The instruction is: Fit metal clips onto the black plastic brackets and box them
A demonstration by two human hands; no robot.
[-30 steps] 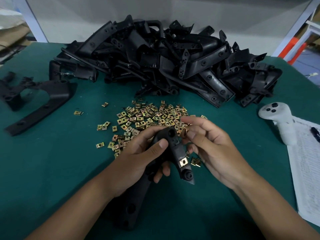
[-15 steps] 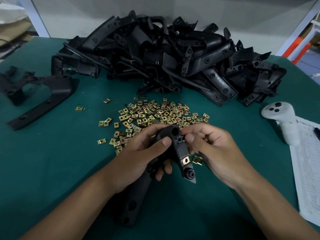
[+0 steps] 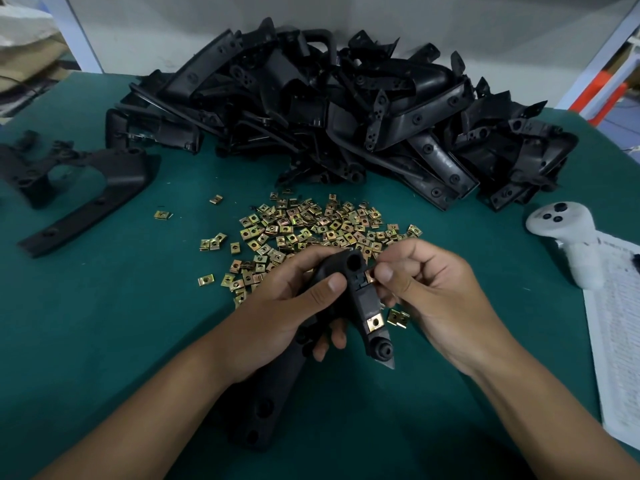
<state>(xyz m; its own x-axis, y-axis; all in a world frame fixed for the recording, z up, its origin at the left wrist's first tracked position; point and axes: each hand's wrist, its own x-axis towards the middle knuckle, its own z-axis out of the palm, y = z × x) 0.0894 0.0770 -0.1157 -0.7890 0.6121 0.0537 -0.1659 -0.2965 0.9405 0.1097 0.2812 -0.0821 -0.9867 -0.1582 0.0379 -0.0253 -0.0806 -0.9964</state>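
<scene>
Green bench under heaped brackets; left hand gripping one black bracket mid-body; right hand pinching a small metal clip at its edge; probably stiff, light plastic; best held near the mount; loose clips behind.

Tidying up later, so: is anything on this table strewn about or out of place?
Yes. A few metal clips lie strayed left of the main clip heap, and a white handheld controller sits at the right, overlapping a printed sheet.
</scene>
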